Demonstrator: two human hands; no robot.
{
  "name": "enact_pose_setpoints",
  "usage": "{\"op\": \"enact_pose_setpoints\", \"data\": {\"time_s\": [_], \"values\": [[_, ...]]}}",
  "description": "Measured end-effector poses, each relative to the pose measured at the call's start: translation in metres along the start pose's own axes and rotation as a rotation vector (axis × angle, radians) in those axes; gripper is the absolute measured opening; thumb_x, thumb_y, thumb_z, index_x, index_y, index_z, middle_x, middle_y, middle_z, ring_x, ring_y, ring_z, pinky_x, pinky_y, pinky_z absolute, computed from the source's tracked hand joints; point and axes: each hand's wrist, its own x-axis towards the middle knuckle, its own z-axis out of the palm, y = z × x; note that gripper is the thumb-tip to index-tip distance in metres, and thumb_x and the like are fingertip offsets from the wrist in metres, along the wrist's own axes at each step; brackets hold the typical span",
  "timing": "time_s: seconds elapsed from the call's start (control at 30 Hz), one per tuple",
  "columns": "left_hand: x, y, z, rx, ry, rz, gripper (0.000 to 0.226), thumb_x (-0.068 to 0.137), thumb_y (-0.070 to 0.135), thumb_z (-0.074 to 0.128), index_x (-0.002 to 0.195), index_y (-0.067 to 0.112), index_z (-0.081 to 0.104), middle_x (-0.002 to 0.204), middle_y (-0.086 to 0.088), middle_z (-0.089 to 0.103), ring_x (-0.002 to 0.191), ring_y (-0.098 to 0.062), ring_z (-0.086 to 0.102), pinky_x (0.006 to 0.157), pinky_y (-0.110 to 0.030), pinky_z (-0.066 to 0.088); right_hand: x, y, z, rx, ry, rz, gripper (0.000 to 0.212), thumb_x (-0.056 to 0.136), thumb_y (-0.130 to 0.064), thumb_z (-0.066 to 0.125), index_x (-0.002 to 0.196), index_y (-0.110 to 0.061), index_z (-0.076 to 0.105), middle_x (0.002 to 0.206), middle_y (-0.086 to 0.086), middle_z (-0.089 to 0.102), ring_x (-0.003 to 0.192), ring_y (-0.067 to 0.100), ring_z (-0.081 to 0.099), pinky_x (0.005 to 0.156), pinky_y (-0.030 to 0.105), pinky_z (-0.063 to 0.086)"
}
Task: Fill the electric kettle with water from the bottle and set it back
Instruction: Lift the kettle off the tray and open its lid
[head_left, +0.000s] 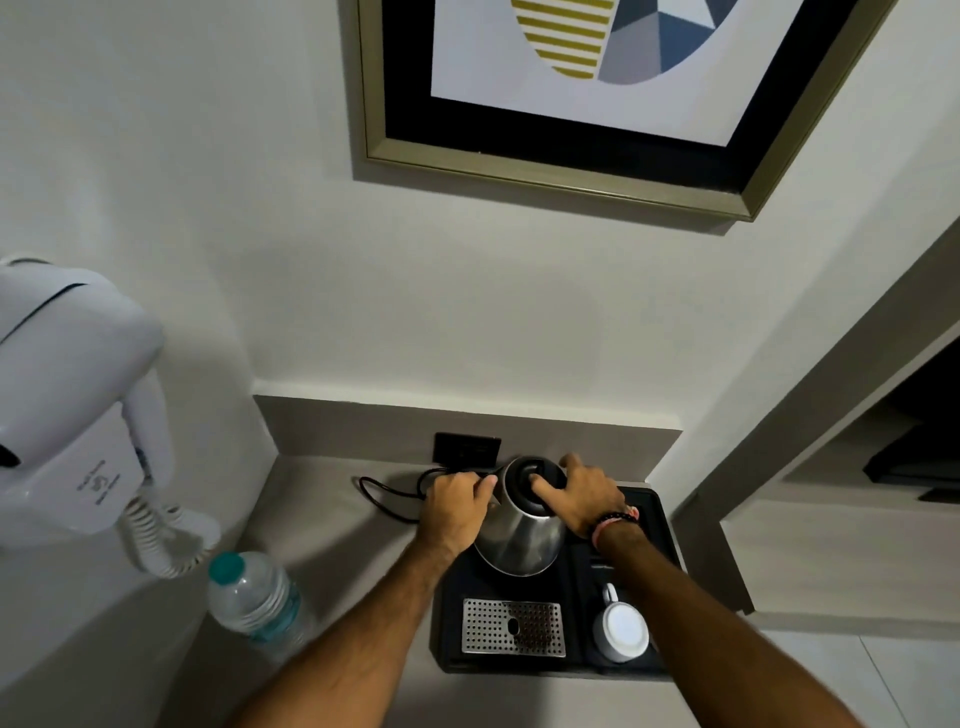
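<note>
A steel electric kettle (522, 540) with a black lid stands on the black tray (452, 618) on the grey counter. My left hand (454, 512) rests against the kettle's left side near the spout, fingers curled. My right hand (584, 496) lies over the right of the lid, thumb pressing on the black lid top. Whether the handle is gripped is hidden under the hand. A clear water bottle (254, 597) with a teal cap stands capped on the counter, to the left of the tray and apart from both hands.
A white cup (621, 631) sits upside down on the tray's right, beside a perforated metal drip grid (513, 627). A black cord (389, 493) runs to a wall socket (466, 449). A white wall hair dryer (72, 415) hangs at left. A framed picture (597, 104) hangs above.
</note>
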Motion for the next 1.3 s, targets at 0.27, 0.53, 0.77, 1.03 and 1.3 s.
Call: {"op": "enact_pose_setpoints", "data": {"time_s": [0.27,0.53,0.77,1.03,1.3], "values": [[0.002,0.008,0.005,-0.246,-0.020,-0.190,0.045,0.087,0.026,0.061,0.044,0.015,0.053,0.043,0.004,0.059,0.044,-0.017,0.061,0.051,-0.039,0.059,0.001,0.009,0.006,0.077,0.016,-0.027,0.063,0.072,-0.076,0.039,0.098,-0.021,0.054,0.089,0.010,0.069,0.083,0.035,0.064,0.079,0.046,0.055],[0.006,0.012,0.008,-0.305,0.000,-0.267,0.036,0.085,0.021,0.060,0.053,0.006,0.065,0.051,-0.004,0.067,0.049,-0.023,0.067,0.050,-0.042,0.059,0.003,0.046,-0.001,0.552,-0.015,-0.053,0.031,0.091,-0.046,0.042,0.081,-0.025,0.061,0.084,-0.002,0.070,0.088,0.027,0.063,0.073,0.037,0.043],[0.004,0.014,0.009,-0.334,0.007,-0.260,0.038,0.087,0.016,0.057,0.052,0.004,0.063,0.049,-0.007,0.066,0.042,-0.020,0.065,0.048,-0.043,0.059,-0.004,0.057,0.004,0.896,-0.064,0.007,0.041,0.091,-0.048,0.048,0.104,-0.014,0.068,0.111,0.014,0.071,0.112,0.036,0.063,0.102,0.053,0.048],[-0.014,0.016,-0.020,-0.176,0.159,-0.190,0.045,0.088,0.018,0.055,0.043,0.015,0.054,0.044,0.004,0.061,0.042,-0.012,0.060,0.056,-0.034,0.058,-0.001,0.032,-0.005,0.919,-0.062,-0.121,0.038,0.085,-0.049,0.051,0.096,-0.015,0.064,0.098,0.010,0.071,0.090,0.018,0.063,0.086,0.043,0.050],[-0.038,-0.035,-0.078,-0.017,0.281,-0.342,0.032,0.088,0.013,0.051,0.073,-0.004,0.073,0.072,-0.023,0.070,0.072,-0.038,0.066,0.067,-0.039,0.049,-0.010,-0.051,0.030,0.901,-0.212,-0.274,0.026,0.093,-0.041,0.051,0.091,-0.019,0.065,0.095,0.000,0.070,0.087,0.007,0.063,0.082,0.032,0.048]]}}
